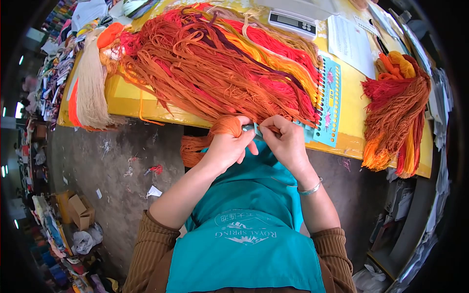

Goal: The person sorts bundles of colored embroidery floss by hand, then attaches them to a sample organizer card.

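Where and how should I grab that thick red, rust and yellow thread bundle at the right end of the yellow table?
Probably from above, around the thread bundle just below its orange and yellow loops: it's narrower there, while the loose strands spread toward the near edge of the table.

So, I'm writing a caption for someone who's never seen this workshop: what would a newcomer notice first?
Probably the great heap of rust, red and yellow thread spread over the yellow table. Next, the bright teal apron at the bottom, with the left hand and right hand close together above it, at the table's near edge. A smaller warm-coloured bunch lies at the table's right end.
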Demonstrator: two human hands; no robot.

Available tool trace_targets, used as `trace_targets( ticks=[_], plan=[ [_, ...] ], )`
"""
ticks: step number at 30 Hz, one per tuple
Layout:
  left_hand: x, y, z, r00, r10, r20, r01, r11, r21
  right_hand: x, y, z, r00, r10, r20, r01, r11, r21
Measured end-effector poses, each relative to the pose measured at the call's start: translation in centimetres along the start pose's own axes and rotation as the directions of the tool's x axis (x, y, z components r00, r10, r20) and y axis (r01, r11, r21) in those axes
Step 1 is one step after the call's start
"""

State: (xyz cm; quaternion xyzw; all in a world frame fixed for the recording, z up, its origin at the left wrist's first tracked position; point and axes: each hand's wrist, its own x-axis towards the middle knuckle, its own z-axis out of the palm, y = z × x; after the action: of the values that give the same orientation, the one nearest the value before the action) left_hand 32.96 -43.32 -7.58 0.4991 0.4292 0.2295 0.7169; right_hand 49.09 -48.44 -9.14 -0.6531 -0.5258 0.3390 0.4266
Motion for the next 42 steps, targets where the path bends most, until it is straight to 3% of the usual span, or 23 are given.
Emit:
trace_targets(
  ticks=[3, 8, 12, 14, 16, 18, 25, 27, 29, 31, 32, 34, 36, 37, 38, 39, 40, 41, 42],
  plan=[
    [0.5, -0.2, -0.1, 0.997, -0.065, 0.043, 0.064, 0.998, 0.018, 0.0, 0.0, -0.1, 1.0, 0.01, 0.006, -0.01, 1.0, 0.008],
    [0.4, -0.4, -1.2, 0.989, 0.103, -0.109, -0.064, 0.949, 0.309, 0.2, 0.2, 0.0, 1.0, -0.006, 0.018, 0.006, 1.0, -0.007],
    [-0.1, 0.3, -3.3, 0.973, 0.085, -0.215, -0.021, 0.958, 0.285, 0.4, 0.3, 0.3, 0.999, -0.005, 0.044, 0.007, 0.999, -0.054],
    [-0.2, 0.4, -3.4, 0.987, 0.077, -0.144, -0.059, 0.99, 0.127, 0.5, 0.0, 0.4, 0.998, 0.01, 0.054, -0.004, 0.994, -0.105],
    [-0.3, 0.7, -3.0, 0.994, 0.039, -0.104, -0.03, 0.996, 0.083, 0.5, -0.3, 0.3, 0.998, 0.031, 0.055, -0.022, 0.987, -0.162],
    [-0.6, 1.3, -2.2, 0.999, -0.012, -0.032, 0.012, 1.0, 0.002, 0.4, -0.6, 0.3, 0.998, -0.041, 0.041, 0.049, 0.975, -0.218],
    [-0.8, 0.9, -1.2, 0.975, -0.038, 0.221, 0.048, 0.998, -0.043, 0.6, -0.5, 0.9, 0.988, -0.157, -0.002, 0.147, 0.929, -0.34],
    [-0.3, 1.1, -1.5, 0.98, -0.032, 0.194, 0.041, 0.998, -0.046, 0.8, -1.5, 0.4, 0.996, 0.066, 0.054, -0.055, 0.981, -0.185],
    [0.3, 1.1, -1.6, 0.985, -0.025, 0.168, 0.034, 0.998, -0.05, 1.3, 0.6, 0.6, 0.999, -0.031, 0.028, 0.029, 0.998, 0.055],
    [1.2, 0.6, -1.3, 0.98, 0.066, 0.185, -0.093, 0.986, 0.141, 1.5, 0.8, 0.2, 0.998, -0.011, 0.065, 0.007, 0.998, 0.069],
    [1.7, 0.4, -1.2, 0.973, 0.111, 0.203, -0.158, 0.96, 0.232, 1.6, 1.2, 0.1, 0.994, 0.014, 0.109, -0.039, 0.972, 0.23],
    [2.0, 0.8, -1.3, 0.972, 0.043, 0.229, -0.089, 0.977, 0.193, 1.5, 0.7, -0.1, 0.982, 0.065, 0.175, -0.139, 0.88, 0.454],
    [2.0, 1.7, -1.5, 0.972, 0.025, 0.233, -0.12, 0.906, 0.405, 1.4, 0.8, 0.0, 0.984, 0.068, 0.167, -0.132, 0.905, 0.405],
    [2.5, 0.9, -1.8, 0.948, 0.173, 0.268, -0.269, 0.884, 0.382, 1.4, 0.8, 0.0, 0.985, 0.069, 0.161, -0.123, 0.926, 0.357],
    [2.6, 1.0, -2.1, 0.947, 0.174, 0.268, -0.271, 0.884, 0.381, 1.4, 0.9, 0.0, 0.985, 0.069, 0.161, -0.122, 0.927, 0.355],
    [2.5, 1.6, -2.7, 0.96, 0.004, 0.28, -0.04, 0.992, 0.123, 1.4, 0.8, 0.0, 0.988, 0.06, 0.144, -0.092, 0.969, 0.231],
    [2.5, 2.0, -3.5, 0.929, -0.155, 0.336, 0.211, 0.968, -0.137, 1.4, 0.8, 0.0, 0.991, 0.048, 0.129, -0.062, 0.993, 0.102],
    [2.6, 2.2, -4.8, 0.916, -0.168, 0.365, 0.295, 0.898, -0.328, 1.4, 0.2, -0.2, 0.991, 0.049, 0.128, -0.062, 0.993, 0.1],
    [2.8, 2.6, -6.5, 0.891, -0.123, 0.437, 0.332, 0.833, -0.442, 1.4, -0.8, -0.7, 0.984, 0.078, 0.158, -0.077, 0.997, -0.018]
  ],
)
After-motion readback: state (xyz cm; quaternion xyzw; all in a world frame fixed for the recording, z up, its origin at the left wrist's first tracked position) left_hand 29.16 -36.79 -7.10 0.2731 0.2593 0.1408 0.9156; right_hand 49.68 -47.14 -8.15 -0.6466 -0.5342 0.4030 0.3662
